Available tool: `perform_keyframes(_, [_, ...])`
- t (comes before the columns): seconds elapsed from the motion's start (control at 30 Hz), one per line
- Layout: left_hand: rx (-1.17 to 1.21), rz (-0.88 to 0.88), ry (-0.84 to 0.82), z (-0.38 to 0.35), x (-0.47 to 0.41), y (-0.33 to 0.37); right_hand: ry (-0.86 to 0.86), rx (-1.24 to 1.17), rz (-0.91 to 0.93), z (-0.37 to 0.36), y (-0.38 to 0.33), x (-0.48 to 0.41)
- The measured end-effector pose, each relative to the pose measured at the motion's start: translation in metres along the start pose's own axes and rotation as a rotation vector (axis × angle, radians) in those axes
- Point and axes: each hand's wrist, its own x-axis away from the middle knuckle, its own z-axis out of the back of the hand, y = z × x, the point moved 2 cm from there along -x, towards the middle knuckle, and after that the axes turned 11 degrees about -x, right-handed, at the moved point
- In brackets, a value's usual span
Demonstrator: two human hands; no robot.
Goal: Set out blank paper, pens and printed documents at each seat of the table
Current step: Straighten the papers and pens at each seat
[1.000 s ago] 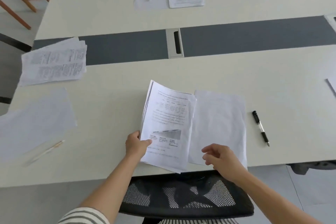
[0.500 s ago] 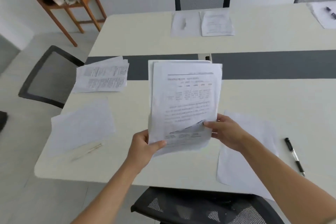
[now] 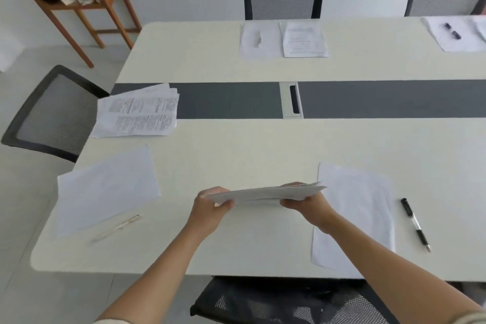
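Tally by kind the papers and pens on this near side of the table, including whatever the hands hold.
Blank white paper sheets: 2 (left sheet, right sheet)
Pens: 2 (black pen, pale slim pen)
Printed document stacks: 2 (fanned stack at the left end, held stack gripped by left hand and right hand)
Total: 6

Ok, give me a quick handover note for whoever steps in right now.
Left hand and right hand each grip an end of the printed stack, held flat above the table.
Near seat: blank sheet and black pen laid out, no printout yet.
Left end: second sheet, pale pen, printed pile down.
Far seat: blank paper and printed document down.
Left to do: lay a printout by the near sheet, then check remaining seats.
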Motion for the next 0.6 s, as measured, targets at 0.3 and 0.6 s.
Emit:
perform_keyframes(0.3, [-0.050, 0.068, 0.033, 0.005, -0.007, -0.004, 0.196, 0.097, -0.015, 0.003, 0.008, -0.008])
perform_keyframes(0.6, [-0.457, 0.210, -0.165, -0.013, 0.028, -0.052, 0.155, 0.289, -0.413, -0.002, 0.065, -0.049])
